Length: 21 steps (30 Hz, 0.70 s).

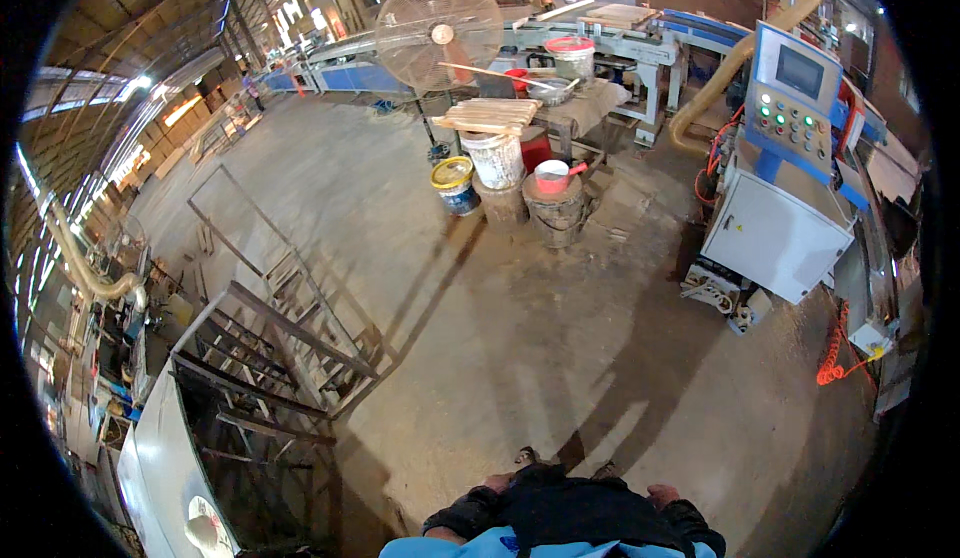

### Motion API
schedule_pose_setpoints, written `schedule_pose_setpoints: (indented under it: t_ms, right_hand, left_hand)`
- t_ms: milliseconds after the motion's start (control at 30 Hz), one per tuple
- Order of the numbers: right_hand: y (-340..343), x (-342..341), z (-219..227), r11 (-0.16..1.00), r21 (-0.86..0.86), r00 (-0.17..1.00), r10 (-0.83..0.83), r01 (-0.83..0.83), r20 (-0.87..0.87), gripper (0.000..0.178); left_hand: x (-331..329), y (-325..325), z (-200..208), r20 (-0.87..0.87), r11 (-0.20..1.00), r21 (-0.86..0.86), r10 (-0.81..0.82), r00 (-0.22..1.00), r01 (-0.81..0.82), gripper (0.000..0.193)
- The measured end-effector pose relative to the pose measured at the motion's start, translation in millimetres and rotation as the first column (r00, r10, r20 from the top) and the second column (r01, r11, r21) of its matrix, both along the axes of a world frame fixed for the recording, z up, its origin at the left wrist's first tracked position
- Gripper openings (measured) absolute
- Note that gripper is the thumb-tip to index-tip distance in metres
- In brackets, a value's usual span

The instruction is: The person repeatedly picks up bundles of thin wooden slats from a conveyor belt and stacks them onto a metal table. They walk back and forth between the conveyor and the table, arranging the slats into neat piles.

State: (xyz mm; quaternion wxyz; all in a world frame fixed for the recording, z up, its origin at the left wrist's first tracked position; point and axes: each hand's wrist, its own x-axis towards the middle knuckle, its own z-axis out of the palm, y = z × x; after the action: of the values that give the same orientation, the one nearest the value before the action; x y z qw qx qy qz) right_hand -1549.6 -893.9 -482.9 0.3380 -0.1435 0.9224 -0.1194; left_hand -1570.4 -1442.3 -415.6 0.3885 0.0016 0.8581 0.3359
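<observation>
- left hand (497, 481) and right hand (662, 496) low at the frame's bottom, apart, pressed to dark clothing; grip: cannot tell
- nothing visibly held
- nearest: bare concrete floor (560, 338), metal rack (270, 358) to the left
- buckets (495, 158), fan (438, 33), control cabinet (785, 208) well ahead

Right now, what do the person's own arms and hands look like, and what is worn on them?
Only a little shows at the lower edge. Both arms are in dark, almost black sleeves with ribbed cuffs, over a light blue garment. The left hand and the right hand peek out past the cuffs as small bare parts, with no gloves that I can see. No markings are visible.
</observation>
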Motion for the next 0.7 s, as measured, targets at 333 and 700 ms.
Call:
schedule_pose_setpoints:
  t_ms: [333,700]
  right_hand:
    - [-6,3,-52,0.999,-0.009,0.999,-0.046,0.046,0.013,0.032]
    - [-1,18,-88,0.997,-0.048,0.998,-0.061,0.061,-0.005,0.033]
  left_hand:
    - [2,-17,-15,0.012,0.992,-0.087,-0.087,0.996,0.088,0.044]
    - [-9,-19,-5,0.043,0.998,-0.039,-0.038,0.998,0.040,0.045]
